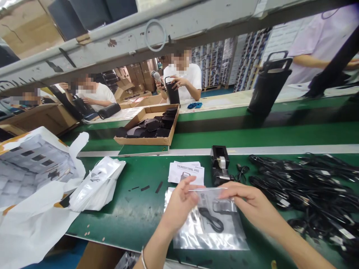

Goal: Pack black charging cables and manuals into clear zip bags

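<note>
A clear plastic bag [193,231] lies on the green bench in front of me, with a coiled black cable [214,220] and a printed sheet inside it. My left hand [183,200] pinches the bag's top edge on the left. At the right end of that same edge, my right hand [246,198] grips it between thumb and fingers. Just beyond the bag sits a small stack of printed leaflets [193,170] reading "THUNDER TRAIL PRO". A black tape dispenser [220,164] stands beside the leaflets.
Many black cables [303,190] are piled at right. Stacked plastic bags [98,183] and a torn paper-lined box [36,164] are at left. A cardboard tray [151,127] of black parts and a black speaker [269,86] stand on the green belt. Co-workers [183,78] work across it.
</note>
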The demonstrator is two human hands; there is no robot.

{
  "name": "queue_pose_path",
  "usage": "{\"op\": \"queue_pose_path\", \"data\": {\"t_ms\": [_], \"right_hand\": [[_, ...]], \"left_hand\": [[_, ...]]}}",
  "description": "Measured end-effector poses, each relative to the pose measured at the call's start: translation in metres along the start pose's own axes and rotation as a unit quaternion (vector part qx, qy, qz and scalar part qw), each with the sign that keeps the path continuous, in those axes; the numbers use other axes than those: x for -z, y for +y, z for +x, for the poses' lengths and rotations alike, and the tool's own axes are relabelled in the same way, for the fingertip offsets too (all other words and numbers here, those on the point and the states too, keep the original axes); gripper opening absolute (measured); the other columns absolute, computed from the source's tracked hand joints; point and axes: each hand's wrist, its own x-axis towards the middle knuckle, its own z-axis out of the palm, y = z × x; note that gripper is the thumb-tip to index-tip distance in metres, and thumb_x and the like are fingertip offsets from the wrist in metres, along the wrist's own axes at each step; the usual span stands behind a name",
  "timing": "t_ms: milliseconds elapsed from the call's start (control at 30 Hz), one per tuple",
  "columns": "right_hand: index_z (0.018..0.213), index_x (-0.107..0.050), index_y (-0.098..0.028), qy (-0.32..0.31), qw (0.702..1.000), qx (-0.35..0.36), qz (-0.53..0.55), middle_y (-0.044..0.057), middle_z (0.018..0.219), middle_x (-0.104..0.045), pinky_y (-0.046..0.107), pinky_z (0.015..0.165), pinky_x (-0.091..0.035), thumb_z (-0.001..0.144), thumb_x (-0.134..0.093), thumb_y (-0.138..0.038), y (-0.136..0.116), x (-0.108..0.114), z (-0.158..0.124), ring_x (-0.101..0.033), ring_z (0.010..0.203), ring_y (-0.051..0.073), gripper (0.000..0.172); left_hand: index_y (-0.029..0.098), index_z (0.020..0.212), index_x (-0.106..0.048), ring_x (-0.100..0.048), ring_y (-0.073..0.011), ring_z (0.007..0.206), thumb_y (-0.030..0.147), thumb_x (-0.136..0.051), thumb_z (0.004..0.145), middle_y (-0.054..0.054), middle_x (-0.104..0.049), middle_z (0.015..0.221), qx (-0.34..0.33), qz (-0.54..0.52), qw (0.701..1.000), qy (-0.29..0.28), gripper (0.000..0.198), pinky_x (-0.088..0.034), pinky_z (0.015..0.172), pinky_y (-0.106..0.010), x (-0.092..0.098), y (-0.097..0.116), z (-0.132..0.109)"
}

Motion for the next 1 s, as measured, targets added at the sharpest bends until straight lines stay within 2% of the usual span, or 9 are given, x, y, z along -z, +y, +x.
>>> {"op": "queue_pose_path", "data": {"t_ms": [67,167,233,333,467,600,733,867,1000], "right_hand": [[0.079,-0.07,-0.022,0.018,1.0,0.001,-0.01,0.006,0.096,-0.069,0.033,0.08,-0.047,0.079,-0.042,-0.016,0.0,0.002,0.002,-0.062,0.092,0.021,0.028],[0.096,-0.065,-0.022,0.16,0.98,-0.081,-0.088,0.008,0.096,-0.065,0.036,0.075,-0.047,0.085,-0.042,-0.033,0.003,0.009,0.01,-0.061,0.083,0.022,0.028],[0.083,-0.066,-0.021,0.216,0.957,-0.153,-0.121,0.007,0.087,-0.063,0.036,0.067,-0.045,0.081,-0.048,-0.044,0.006,0.013,0.019,-0.06,0.074,0.023,0.029],[0.059,-0.062,-0.021,0.177,0.962,-0.202,-0.058,0.003,0.065,-0.059,0.034,0.058,-0.044,0.07,-0.061,-0.048,0.009,0.014,0.033,-0.057,0.061,0.022,0.029],[0.069,-0.059,-0.021,0.177,0.958,-0.217,0.056,-0.001,0.057,-0.056,0.031,0.053,-0.049,0.075,-0.055,-0.049,0.008,0.003,0.036,-0.058,0.049,0.017,0.029],[0.071,-0.061,-0.019,0.187,0.959,-0.189,0.099,0.009,0.101,-0.062,0.035,0.077,-0.051,0.075,-0.056,-0.049,0.005,-0.014,0.021,-0.065,0.085,0.023,0.03],[0.061,-0.063,-0.02,0.181,0.973,-0.137,-0.043,0.013,0.113,-0.052,0.037,0.086,-0.046,0.078,-0.054,-0.041,0.02,-0.027,0.006,-0.046,0.117,0.029,0.029],[0.06,-0.063,-0.022,0.151,0.96,-0.146,-0.186,0.01,0.1,-0.057,0.042,0.077,-0.046,0.079,-0.05,-0.037,0.032,-0.022,-0.008,-0.057,0.095,0.028,0.028],[0.067,-0.061,-0.022,0.072,0.988,-0.129,-0.044,0.003,0.071,-0.06,0.028,0.06,-0.045,0.083,-0.047,-0.044,0.007,-0.021,-0.019,-0.056,0.066,0.018,0.03]], "left_hand": [[0.015,0.087,-0.066,-0.059,-0.0144,0.062,0.043,-0.076,0.061,-0.003,-0.067,0.072,0.025,0.045,0.999,0.009,0.04,-0.043,0.061,-0.025,-0.004,-0.012,0.002],[0.014,0.072,-0.065,-0.055,-0.0122,0.059,0.038,-0.074,0.066,-0.001,-0.062,0.063,0.02,0.065,0.997,0.045,0.026,-0.041,0.061,-0.024,-0.006,-0.024,0.002],[0.014,0.073,-0.065,-0.054,-0.0118,0.06,0.035,-0.075,0.066,0.0,-0.062,0.065,0.008,0.058,0.996,0.064,0.024,-0.041,0.061,-0.024,-0.006,-0.026,0.0],[0.015,0.075,-0.064,-0.055,-0.0121,0.063,0.034,-0.074,0.067,-0.001,-0.064,0.069,-0.003,0.058,0.996,0.07,0.022,-0.043,0.062,-0.023,-0.004,-0.022,-0.004],[0.016,0.079,-0.061,-0.057,-0.0114,0.064,0.036,-0.067,0.075,-0.001,-0.066,0.072,0.003,0.034,0.997,0.072,0.022,-0.044,0.062,-0.022,-0.001,-0.019,-0.006],[0.017,0.082,-0.056,-0.058,-0.0114,0.06,0.036,-0.069,0.073,0.002,-0.065,0.066,0.0,0.013,0.994,0.107,0.024,-0.043,0.059,-0.021,0.001,-0.021,-0.003],[0.019,0.091,-0.052,-0.062,-0.0143,0.066,0.031,-0.072,0.07,0.0,-0.068,0.072,-0.008,-0.015,0.992,0.124,0.032,-0.046,0.064,-0.024,0.0,-0.02,-0.002],[0.021,0.099,-0.049,-0.064,-0.0152,0.071,0.028,-0.069,0.072,0.0,-0.068,0.076,-0.037,-0.006,0.991,0.128,0.034,-0.047,0.068,-0.025,-0.001,-0.016,-0.004],[0.022,0.105,-0.047,-0.061,-0.0126,0.064,0.027,-0.064,0.077,0.003,-0.064,0.071,-0.051,0.042,0.989,0.132,0.033,-0.046,0.064,-0.023,-0.005,-0.016,-0.009]]}}
